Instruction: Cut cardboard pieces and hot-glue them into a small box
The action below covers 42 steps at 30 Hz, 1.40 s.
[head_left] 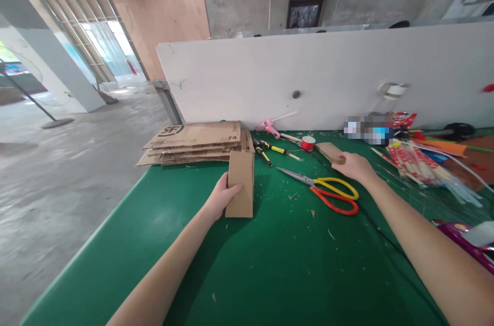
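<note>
My left hand grips a tall rectangular piece of brown cardboard, thumb across its face; further layers show along its right edge. Over to the right, my right hand has its fingers closed on a smaller cardboard piece near the back of the green table. Between the hands lie large scissors with one yellow and one red handle, blades pointing left. A stack of flattened cardboard boxes rests behind my left hand.
Pliers, a yellow-and-black cutter, a pink glue gun and a red spool lie toward the back. Packaged sticks spread at right. A white partition borders the green table; a dark cable crosses it.
</note>
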{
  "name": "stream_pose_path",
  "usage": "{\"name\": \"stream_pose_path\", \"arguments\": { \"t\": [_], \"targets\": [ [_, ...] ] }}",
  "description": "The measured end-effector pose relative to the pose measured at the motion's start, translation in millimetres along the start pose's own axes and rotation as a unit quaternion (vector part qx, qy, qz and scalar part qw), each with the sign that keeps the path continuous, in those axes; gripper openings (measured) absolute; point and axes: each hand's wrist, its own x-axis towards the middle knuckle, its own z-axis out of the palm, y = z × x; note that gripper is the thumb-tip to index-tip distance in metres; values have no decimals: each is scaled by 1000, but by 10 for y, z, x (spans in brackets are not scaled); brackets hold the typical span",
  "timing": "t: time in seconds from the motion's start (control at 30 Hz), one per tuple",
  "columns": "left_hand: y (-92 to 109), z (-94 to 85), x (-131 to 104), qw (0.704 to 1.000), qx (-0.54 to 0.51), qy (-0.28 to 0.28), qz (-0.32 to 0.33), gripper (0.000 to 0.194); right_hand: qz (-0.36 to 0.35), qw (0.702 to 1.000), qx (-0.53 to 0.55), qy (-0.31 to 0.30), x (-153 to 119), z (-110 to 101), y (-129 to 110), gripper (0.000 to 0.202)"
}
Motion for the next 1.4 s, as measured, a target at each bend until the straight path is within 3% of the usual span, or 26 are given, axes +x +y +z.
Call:
{"name": "stream_pose_path", "arguments": {
  "t": [0.13,0.27,0.37,0.5,0.57,0.67,0.8,1.0,1.1,1.2,1.3,1.4],
  "targets": [
    [-12,-13,1,1000,-15,-5,-2,48,43,996,59,51,83,-65,-94,49],
    [1,-6,14,997,-71,21,7,48,103,978,131,127,66,-289,-203,50],
    [28,14,29,991,-103,85,6,42,47,955,250,154,-77,-483,-410,53],
    [43,12,42,989,-96,115,-6,41,-89,946,293,106,-369,-542,-982,47],
    [34,-8,37,996,-38,85,-4,48,-180,935,287,104,-470,-460,-1363,45],
    [11,-47,17,997,77,-4,-8,69,-310,919,226,91,-463,-284,-1950,44],
    [-10,-84,3,991,114,-71,12,73,-339,916,207,51,-188,-163,-2622,47],
    [-39,-101,21,989,119,-68,52,67,-326,926,189,9,225,-202,-3266,59],
    [-43,-102,20,985,147,-71,56,67,-324,929,176,-24,234,-204,-3375,82],
    [-34,-84,17,985,148,-71,47,68,-331,924,183,-55,97,-264,-3294,101],
    [-24,-47,24,993,92,-59,36,68,-347,916,198,-47,-137,-444,-2975,84],
    [-5,-17,34,999,-4,-28,38,58,-335,933,119,-49,-421,-672,-2405,58]
  ]
}}
